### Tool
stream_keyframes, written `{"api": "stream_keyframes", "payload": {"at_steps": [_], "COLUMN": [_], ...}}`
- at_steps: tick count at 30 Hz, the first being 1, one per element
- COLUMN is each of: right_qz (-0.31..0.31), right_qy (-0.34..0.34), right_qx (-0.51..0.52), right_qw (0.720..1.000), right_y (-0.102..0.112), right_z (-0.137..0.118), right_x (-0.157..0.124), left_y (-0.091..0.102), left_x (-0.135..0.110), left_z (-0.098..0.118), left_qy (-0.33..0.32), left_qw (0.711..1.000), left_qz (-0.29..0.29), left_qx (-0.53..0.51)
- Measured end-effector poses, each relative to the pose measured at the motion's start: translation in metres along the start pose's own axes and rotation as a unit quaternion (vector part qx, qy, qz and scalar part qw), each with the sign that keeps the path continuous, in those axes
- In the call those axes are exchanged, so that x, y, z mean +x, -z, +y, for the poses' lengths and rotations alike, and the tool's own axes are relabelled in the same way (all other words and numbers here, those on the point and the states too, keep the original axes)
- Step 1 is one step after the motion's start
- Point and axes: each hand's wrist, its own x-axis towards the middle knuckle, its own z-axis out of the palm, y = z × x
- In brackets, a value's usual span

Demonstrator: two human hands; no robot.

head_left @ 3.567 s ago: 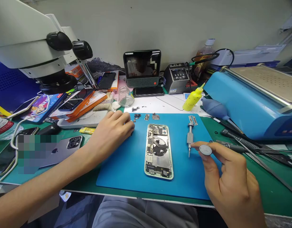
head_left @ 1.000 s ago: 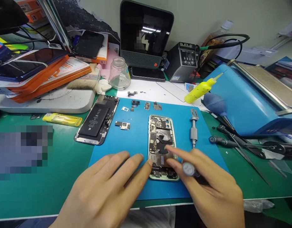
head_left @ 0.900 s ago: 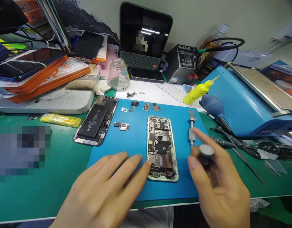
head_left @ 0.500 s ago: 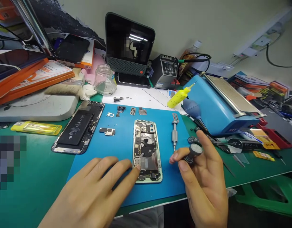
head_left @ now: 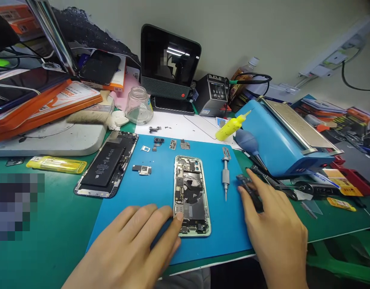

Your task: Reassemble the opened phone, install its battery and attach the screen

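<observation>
The open phone (head_left: pixel 191 195) lies on the blue mat (head_left: pixel 160 188) near the worktop's front edge. The left hand (head_left: pixel 133 245) rests flat, fingers loose, touching its side. The right hand (head_left: pixel 275 228) grips a dark screwdriver (head_left: pixel 247 188) on the mat's right edge.

My left hand (head_left: pixel 127 249) at the lower middle of the frame and my right hand (head_left: pixel 275 237) at the lower right are both bare, with no gloves, rings, watch or sleeves showing, short plain nails, and a strip of grey clothing between them at the bottom edge.
</observation>
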Motion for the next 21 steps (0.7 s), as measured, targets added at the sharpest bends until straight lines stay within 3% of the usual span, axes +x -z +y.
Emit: {"api": "stream_keyframes", "payload": {"at_steps": [7, 11, 16, 21], "right_qz": [0.011, -0.050, -0.081, -0.034], "right_qy": [0.042, 0.046, 0.014, 0.028], "right_qx": [-0.026, -0.026, 0.186, 0.271], "right_qw": [0.999, 0.997, 0.979, 0.962], "right_y": [-0.002, -0.007, -0.005, 0.006], "right_z": [-0.019, -0.026, -0.033, -0.037], "right_x": [0.028, 0.047, 0.048, 0.027], "left_y": [-0.001, -0.002, -0.006, -0.008], "left_x": [0.003, 0.000, -0.004, -0.001], "left_z": [-0.003, -0.005, -0.008, -0.008], "left_qy": [-0.015, -0.029, -0.035, -0.024], "left_qw": [0.999, 0.999, 0.998, 0.999], "left_qz": [0.016, 0.010, 0.007, 0.024], "left_qx": [0.025, 0.034, 0.044, 0.039]}}
